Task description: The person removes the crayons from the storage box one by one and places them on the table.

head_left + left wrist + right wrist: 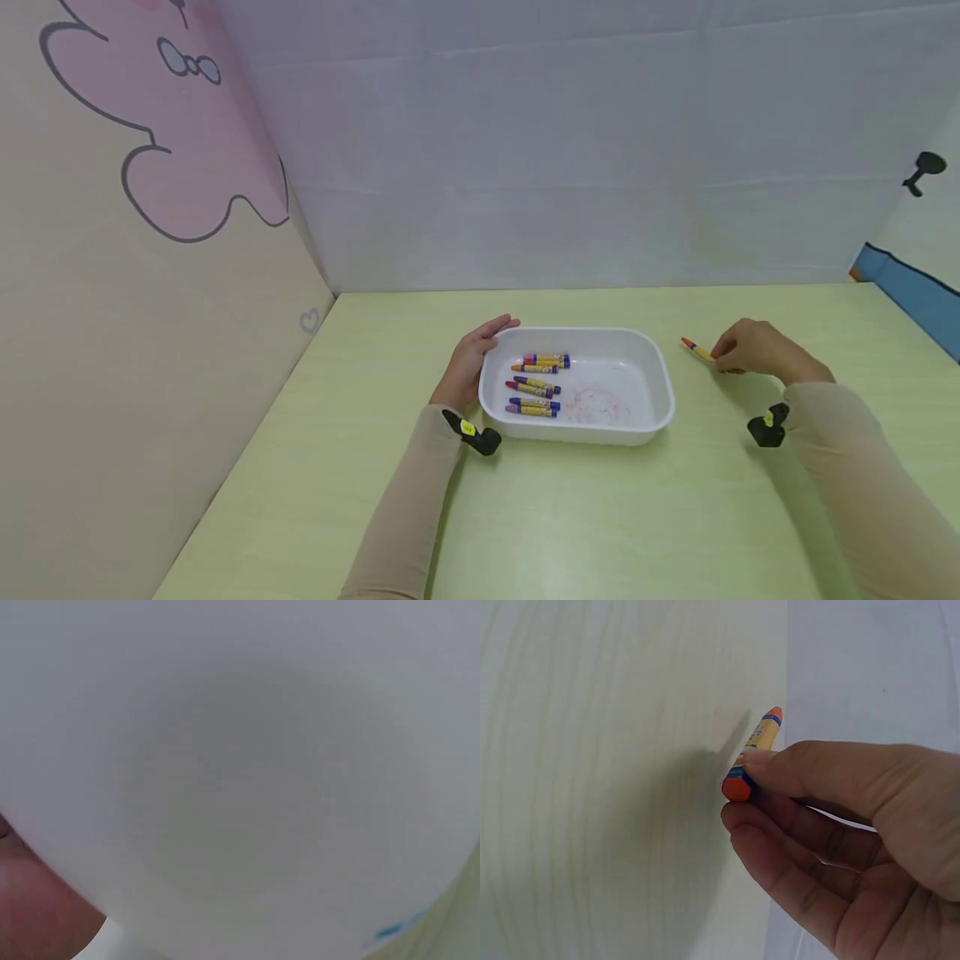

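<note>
My right hand pinches an orange crayon with a yellow wrapper and blue bands between thumb and fingers, to the right of the tray. The crayon's orange tip points away from the hand, low over the table. At the left end of a white plastic tray, my left hand holds the rim, thumb at the edge and fingers reaching toward the far corner. In the left wrist view the tray's wall fills most of the picture, with part of a digit at lower left.
Several crayons lie in small groups in the tray's left half: pink and orange ones at the back, a red one mid-way, a purple one in front. Faint reddish marks stain the tray floor. A pale wall stands behind the table.
</note>
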Motion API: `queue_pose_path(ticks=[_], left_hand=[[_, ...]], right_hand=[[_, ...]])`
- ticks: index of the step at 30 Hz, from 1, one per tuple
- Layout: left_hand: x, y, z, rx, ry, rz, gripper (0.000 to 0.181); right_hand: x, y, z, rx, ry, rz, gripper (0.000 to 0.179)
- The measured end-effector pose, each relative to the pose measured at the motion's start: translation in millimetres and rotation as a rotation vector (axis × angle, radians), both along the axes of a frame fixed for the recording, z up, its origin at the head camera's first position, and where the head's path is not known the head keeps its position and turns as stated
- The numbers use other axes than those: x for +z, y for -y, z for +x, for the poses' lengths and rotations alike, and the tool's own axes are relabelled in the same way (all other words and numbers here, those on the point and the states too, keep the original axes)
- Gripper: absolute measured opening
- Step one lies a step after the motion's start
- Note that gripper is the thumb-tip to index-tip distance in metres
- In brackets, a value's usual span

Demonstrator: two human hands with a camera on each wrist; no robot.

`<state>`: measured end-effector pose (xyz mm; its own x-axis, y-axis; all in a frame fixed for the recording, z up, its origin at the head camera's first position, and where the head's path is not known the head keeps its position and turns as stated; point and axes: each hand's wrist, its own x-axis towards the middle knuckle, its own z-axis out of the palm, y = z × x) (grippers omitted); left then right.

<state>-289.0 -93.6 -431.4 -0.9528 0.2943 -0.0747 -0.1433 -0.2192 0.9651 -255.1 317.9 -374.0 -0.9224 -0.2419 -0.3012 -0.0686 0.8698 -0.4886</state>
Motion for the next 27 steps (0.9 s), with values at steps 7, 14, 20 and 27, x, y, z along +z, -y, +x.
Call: queue_pose_path(ticks=[7, 14, 20, 27], left_hand=[[1.5, -0.2, 0.1, 0.003, 0.005, 0.007, 0.046], [3.1, -1.1, 0.6, 0.018, 0.009, -0.001, 0.043], [1.0, -1.0, -1.2, 0.018, 0.01, 0.0, 0.043], [0.9, -1.1, -0.9, 0.018, 0.016, -0.009, 0.044]], right_hand=[[-4.8, -3.3, -0.5, -0.006, 0.0, 0.018, 0.022], [-3.5, -3.1, -0.7, -0.006, 0.002, 0.024, 0.022], [-2.7, -3.2, -2.3, -0.001, 0.016, 0.042, 0.023], [4.5, -2.6, -3.3, -0.003, 0.021, 0.06, 0.03]])
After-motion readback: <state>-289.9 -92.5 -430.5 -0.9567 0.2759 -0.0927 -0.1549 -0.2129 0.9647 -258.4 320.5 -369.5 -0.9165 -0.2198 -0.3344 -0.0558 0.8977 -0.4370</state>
